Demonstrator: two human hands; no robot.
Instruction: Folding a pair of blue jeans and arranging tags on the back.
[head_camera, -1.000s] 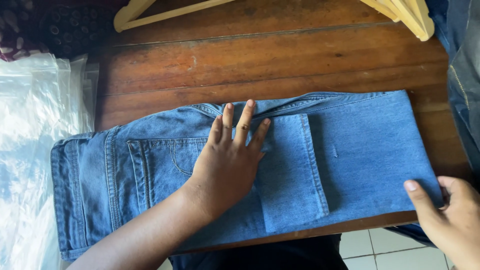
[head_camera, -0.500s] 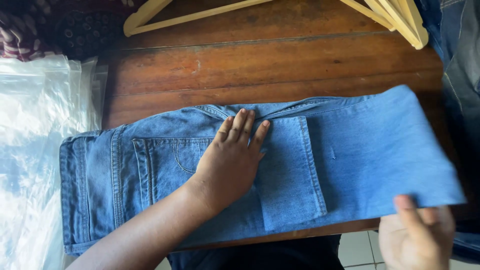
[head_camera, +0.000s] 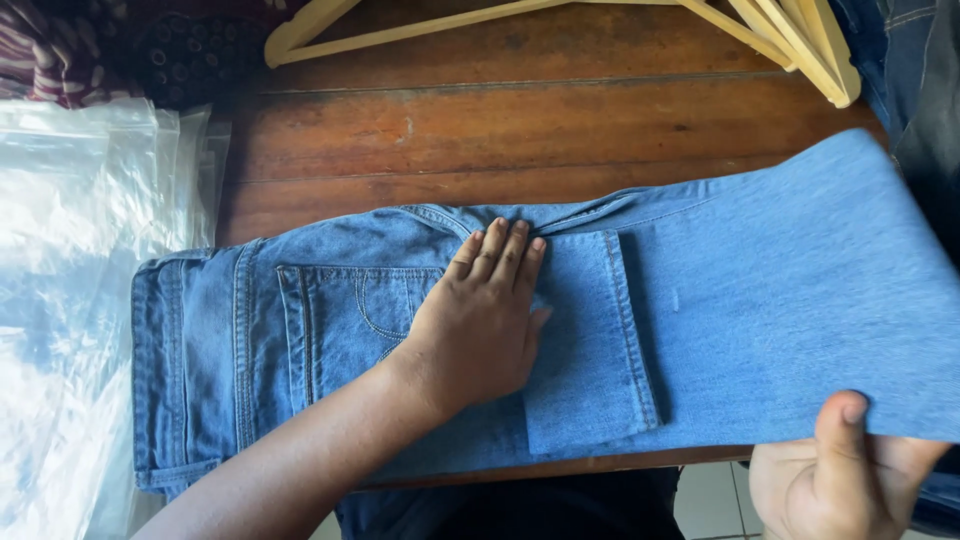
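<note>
The left hand (head_camera: 478, 330) lies flat and open, fingers together, pressing down on a pair of light-blue denim jeans (head_camera: 380, 330) folded lengthwise on the dark reddish-brown wooden surface (head_camera: 520, 130); its palm sits just beside the stitched back pocket and against the turned-up hem of the folded leg. The right hand (head_camera: 835, 475), at the jeans' far end from the waistband, pinches the loose leg end between thumb and fingers and holds it raised off the surface. If the flat hand eases its pressure, the smooth planks could let the bundle slide toward the lifted end and the lower fold could skew; a thin pinch on such heavy, stiff cloth could also slip. The denim looks coarse, with raised double seams, and paler on its lifted inner face. Beyond the jeans' waistband lies crinkly clear plastic sheeting (head_camera: 90, 300); beyond their far long edge rest pale wooden hangers (head_camera: 800, 45), angular and smooth.
</note>
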